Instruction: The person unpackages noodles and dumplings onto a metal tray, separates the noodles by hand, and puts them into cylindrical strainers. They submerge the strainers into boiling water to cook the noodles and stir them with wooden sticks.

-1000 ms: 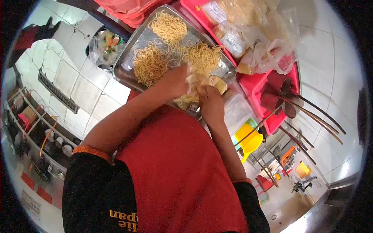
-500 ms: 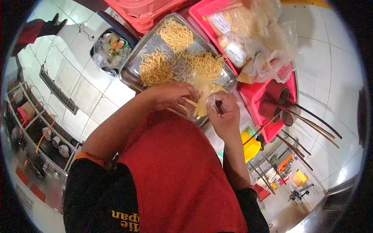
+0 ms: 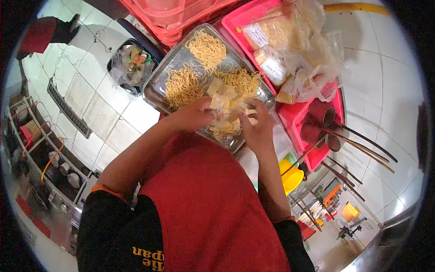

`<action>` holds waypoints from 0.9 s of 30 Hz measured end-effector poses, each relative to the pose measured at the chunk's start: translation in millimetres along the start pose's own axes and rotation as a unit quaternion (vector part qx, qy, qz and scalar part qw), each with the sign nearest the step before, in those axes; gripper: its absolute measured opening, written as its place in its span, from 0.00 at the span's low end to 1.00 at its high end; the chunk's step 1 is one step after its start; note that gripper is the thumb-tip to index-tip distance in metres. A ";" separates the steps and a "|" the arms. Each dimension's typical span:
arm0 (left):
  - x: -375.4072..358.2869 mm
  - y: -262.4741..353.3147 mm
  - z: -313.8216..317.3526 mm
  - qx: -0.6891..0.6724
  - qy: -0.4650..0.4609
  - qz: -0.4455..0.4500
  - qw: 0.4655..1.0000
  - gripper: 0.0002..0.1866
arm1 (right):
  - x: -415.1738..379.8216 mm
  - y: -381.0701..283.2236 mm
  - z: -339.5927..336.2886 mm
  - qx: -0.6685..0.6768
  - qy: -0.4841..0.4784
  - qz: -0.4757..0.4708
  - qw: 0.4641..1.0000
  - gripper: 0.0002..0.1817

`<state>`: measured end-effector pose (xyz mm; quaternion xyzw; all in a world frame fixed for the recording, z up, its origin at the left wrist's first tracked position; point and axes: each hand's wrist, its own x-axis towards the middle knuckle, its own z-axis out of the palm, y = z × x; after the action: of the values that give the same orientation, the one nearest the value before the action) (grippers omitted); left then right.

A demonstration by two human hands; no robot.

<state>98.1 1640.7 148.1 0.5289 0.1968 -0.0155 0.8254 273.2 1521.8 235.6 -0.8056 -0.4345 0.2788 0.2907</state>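
Observation:
Both hands work over the near edge of a metal tray [image 3: 156, 90]. In it sit three mounds of yellow noodles: one at the far end [image 3: 206, 49], one on the left [image 3: 183, 86] and one on the right [image 3: 240, 81]. Between my hands are thin, pale yellow sheets [image 3: 223, 95] that look like dough wrappers, with crumpled pieces [image 3: 225, 131] lower down. My left hand [image 3: 199, 113] has its fingers closed on the left side of the sheets. On the right side, my right hand [image 3: 257, 124] pinches them with bent fingers. Some fingertips are blurred or covered.
A pink tray [image 3: 233, 20] holds bagged goods [image 3: 272, 36] to the right. Strainers with long handles [image 3: 322, 113] rest in a pink bin [image 3: 294, 113]. At left stands a black container [image 3: 129, 68] of scraps. Red crates [image 3: 167, 20] are behind the tray. Another person's sleeve [image 3: 38, 34] shows far left.
The sheets have spread out between my hands, with a flat piece now raised toward the noodles and crumpled pieces showing below. My right hand has shifted slightly up and left.

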 end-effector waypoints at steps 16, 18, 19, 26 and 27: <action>-56.8 41.0 -57.1 0.526 0.281 0.145 0.790 0.30 | 41.2 22.4 58.9 -0.245 -0.079 -0.174 0.950 0.21; -48.5 14.1 -55.4 0.558 0.264 0.098 0.780 0.29 | 43.0 29.0 63.7 -0.234 -0.088 -0.163 0.954 0.21; -44.9 3.7 -54.1 0.588 0.241 0.053 0.770 0.29 | 42.1 41.4 65.3 -0.216 -0.070 -0.159 0.961 0.20; -40.1 8.2 -43.6 0.567 0.274 0.043 0.776 0.24 | 34.0 28.8 7.1 -0.056 0.151 -0.159 0.974 0.18; -37.5 9.6 -42.4 0.567 0.274 0.044 0.775 0.24 | 37.2 28.3 -0.6 -0.057 0.152 -0.159 0.974 0.18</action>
<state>52.7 1675.4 153.8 0.8913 0.3464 0.0579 0.2867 306.2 1540.9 208.5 -0.7743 -0.5228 0.0784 0.3478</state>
